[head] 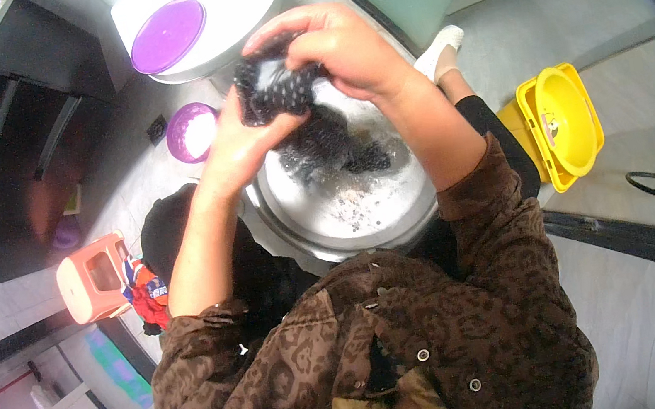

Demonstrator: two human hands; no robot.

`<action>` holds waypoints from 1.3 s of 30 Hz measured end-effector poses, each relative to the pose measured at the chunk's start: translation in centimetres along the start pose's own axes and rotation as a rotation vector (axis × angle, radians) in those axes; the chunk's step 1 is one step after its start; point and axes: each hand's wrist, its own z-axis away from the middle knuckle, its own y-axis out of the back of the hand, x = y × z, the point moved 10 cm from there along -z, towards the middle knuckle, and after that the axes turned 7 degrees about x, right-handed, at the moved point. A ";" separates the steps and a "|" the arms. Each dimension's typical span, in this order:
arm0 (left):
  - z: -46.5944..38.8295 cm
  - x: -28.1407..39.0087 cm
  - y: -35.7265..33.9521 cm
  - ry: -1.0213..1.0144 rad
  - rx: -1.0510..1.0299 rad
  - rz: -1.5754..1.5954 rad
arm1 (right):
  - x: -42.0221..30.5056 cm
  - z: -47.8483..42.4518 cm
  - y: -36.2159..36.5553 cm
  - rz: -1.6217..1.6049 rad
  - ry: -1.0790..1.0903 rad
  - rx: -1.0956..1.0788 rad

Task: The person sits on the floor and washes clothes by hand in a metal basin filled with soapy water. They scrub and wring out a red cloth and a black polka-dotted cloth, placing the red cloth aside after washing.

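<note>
Both hands hold a wet black cloth with white dots [280,92] above a wide metal basin [288,235]. My left hand [240,144] grips it from below and the left, thumb across its lower edge. From above, my right hand [333,46] closes over the upper right part with bent fingers. A pale patch shows in the middle of the bunched cloth; I cannot tell whether it is lather or something else. Dark fabric [318,137] hangs below the hands towards the basin, where more dark cloth [368,158] lies in whitish, sudsy-looking water [359,206].
Left of the basin stands a purple bowl [177,136] with white contents. A purple lid [169,35] lies on a white round-edged surface [237,10]. A pink stool [84,282] with colourful cloth [148,289] is at left. Yellow basins [570,120] stand at right, beyond my leg.
</note>
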 end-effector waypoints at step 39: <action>-3.7 -1.4 6.9 0.162 0.380 0.238 | 42.8 20.8 3.5 0.856 -0.635 -0.543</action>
